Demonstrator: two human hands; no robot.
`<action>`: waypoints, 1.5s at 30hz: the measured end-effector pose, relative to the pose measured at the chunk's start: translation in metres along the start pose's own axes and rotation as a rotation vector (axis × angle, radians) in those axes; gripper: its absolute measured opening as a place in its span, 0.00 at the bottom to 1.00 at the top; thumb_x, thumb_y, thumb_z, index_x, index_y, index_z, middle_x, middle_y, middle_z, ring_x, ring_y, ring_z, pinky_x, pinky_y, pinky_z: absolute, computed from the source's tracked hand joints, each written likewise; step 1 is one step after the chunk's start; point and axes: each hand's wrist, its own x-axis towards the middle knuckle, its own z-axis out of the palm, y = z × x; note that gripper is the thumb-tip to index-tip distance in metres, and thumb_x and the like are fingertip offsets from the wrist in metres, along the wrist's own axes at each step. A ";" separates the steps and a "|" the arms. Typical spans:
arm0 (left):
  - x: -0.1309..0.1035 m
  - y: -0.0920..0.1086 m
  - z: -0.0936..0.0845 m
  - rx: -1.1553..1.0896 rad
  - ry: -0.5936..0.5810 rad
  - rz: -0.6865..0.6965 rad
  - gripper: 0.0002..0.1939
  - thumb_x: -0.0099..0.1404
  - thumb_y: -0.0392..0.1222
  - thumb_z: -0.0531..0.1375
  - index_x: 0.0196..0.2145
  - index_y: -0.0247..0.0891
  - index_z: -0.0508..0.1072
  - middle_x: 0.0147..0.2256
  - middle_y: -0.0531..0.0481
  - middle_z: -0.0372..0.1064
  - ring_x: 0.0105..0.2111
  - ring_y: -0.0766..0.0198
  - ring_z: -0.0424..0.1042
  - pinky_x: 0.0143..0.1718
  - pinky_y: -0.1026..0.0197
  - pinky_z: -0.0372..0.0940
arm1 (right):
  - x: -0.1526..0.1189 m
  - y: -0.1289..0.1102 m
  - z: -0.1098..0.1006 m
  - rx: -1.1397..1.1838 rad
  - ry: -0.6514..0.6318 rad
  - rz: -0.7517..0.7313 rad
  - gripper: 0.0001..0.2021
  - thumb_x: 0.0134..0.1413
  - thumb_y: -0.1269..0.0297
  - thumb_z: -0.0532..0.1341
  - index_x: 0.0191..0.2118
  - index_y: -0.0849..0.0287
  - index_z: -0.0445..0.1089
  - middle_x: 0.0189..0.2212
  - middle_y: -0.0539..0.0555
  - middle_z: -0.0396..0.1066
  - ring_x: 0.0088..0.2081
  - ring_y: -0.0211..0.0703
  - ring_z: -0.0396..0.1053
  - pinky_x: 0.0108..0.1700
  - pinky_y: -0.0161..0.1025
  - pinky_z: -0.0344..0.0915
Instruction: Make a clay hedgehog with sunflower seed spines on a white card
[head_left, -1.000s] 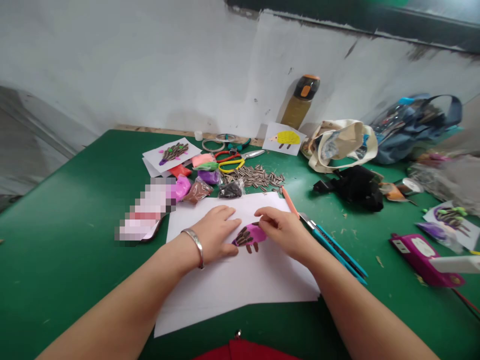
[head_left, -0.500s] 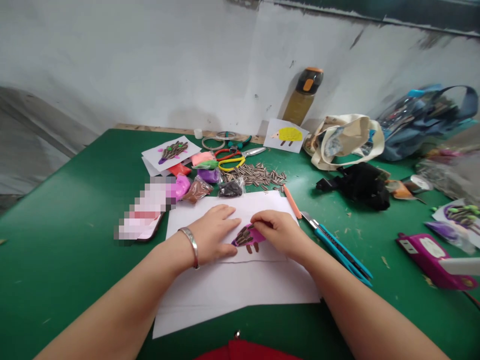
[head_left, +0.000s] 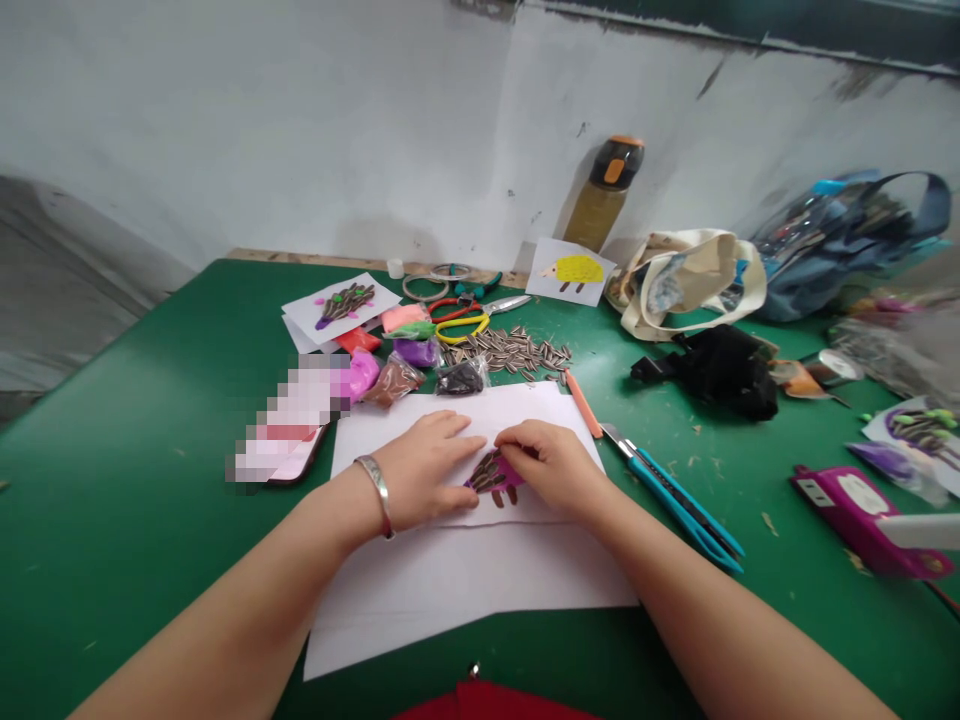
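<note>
A hedgehog picture (head_left: 510,474) in pink clay, with brown legs and a purple nose, lies on white paper between my hands. Striped sunflower seeds (head_left: 486,472) cover its left part. My left hand (head_left: 424,470), with a silver bracelet at the wrist, rests flat on the sheet with its fingers spread. My right hand (head_left: 551,465) pinches thumb and forefinger at the upper edge of the clay body, closed on a sunflower seed mostly hidden by the fingertips. Larger white sheets (head_left: 465,570) lie underneath.
Beyond the paper are a seed pile (head_left: 517,350), bagged clay (head_left: 394,380) and yellow-handled scissors (head_left: 465,325). A phone (head_left: 289,425) lies left. An orange stick (head_left: 583,403) and a blue utility knife (head_left: 679,500) lie right, near a magenta power strip (head_left: 855,510). A bottle (head_left: 604,195) leans on the wall.
My right hand has shifted slightly left over the hedgehog, its fingers still pinched. My left hand stays almost in place on the paper.
</note>
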 end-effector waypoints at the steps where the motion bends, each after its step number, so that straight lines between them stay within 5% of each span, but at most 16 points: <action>1: 0.000 0.000 -0.001 -0.006 -0.003 -0.008 0.25 0.57 0.51 0.62 0.50 0.38 0.70 0.51 0.40 0.62 0.53 0.48 0.59 0.55 0.51 0.55 | 0.000 0.000 0.000 -0.003 0.000 -0.001 0.11 0.56 0.71 0.54 0.33 0.54 0.73 0.30 0.49 0.73 0.34 0.38 0.68 0.36 0.34 0.60; 6: -0.001 0.003 -0.003 -0.019 -0.039 -0.014 0.22 0.58 0.51 0.62 0.49 0.43 0.72 0.51 0.42 0.63 0.55 0.47 0.58 0.55 0.49 0.54 | 0.000 0.002 0.004 0.000 0.023 0.040 0.10 0.55 0.70 0.55 0.38 0.55 0.73 0.33 0.50 0.74 0.36 0.40 0.69 0.39 0.36 0.61; 11: 0.000 0.003 -0.003 -0.004 -0.065 0.004 0.18 0.58 0.51 0.62 0.45 0.44 0.74 0.47 0.43 0.65 0.53 0.46 0.59 0.53 0.48 0.56 | -0.001 0.001 0.006 0.041 0.037 0.122 0.09 0.54 0.69 0.55 0.39 0.55 0.70 0.26 0.47 0.72 0.28 0.37 0.68 0.32 0.34 0.60; 17: 0.000 0.002 0.002 0.009 -0.060 0.001 0.20 0.57 0.51 0.61 0.46 0.44 0.73 0.53 0.42 0.61 0.56 0.43 0.54 0.56 0.45 0.53 | -0.002 0.001 0.007 -0.025 0.063 0.007 0.09 0.55 0.72 0.56 0.35 0.55 0.72 0.33 0.50 0.72 0.35 0.39 0.69 0.38 0.35 0.62; 25: 0.000 0.002 0.001 0.021 -0.050 0.016 0.18 0.58 0.51 0.61 0.44 0.43 0.73 0.48 0.43 0.64 0.51 0.46 0.59 0.51 0.45 0.57 | -0.003 0.002 0.011 -0.059 0.101 -0.091 0.12 0.57 0.73 0.55 0.39 0.56 0.74 0.35 0.53 0.70 0.37 0.38 0.68 0.41 0.34 0.63; 40: 0.002 0.008 0.003 0.010 -0.021 -0.014 0.10 0.58 0.44 0.60 0.38 0.42 0.75 0.44 0.45 0.64 0.47 0.50 0.60 0.50 0.49 0.57 | -0.005 -0.004 0.011 -0.148 0.057 -0.114 0.11 0.58 0.73 0.54 0.35 0.59 0.75 0.33 0.54 0.69 0.36 0.40 0.67 0.41 0.35 0.62; 45: 0.001 0.008 0.000 0.020 -0.013 0.007 0.11 0.61 0.44 0.58 0.40 0.41 0.74 0.43 0.44 0.65 0.47 0.51 0.62 0.50 0.50 0.58 | -0.004 -0.001 0.011 -0.136 0.072 -0.105 0.12 0.57 0.73 0.55 0.42 0.58 0.73 0.33 0.54 0.69 0.36 0.40 0.67 0.40 0.35 0.62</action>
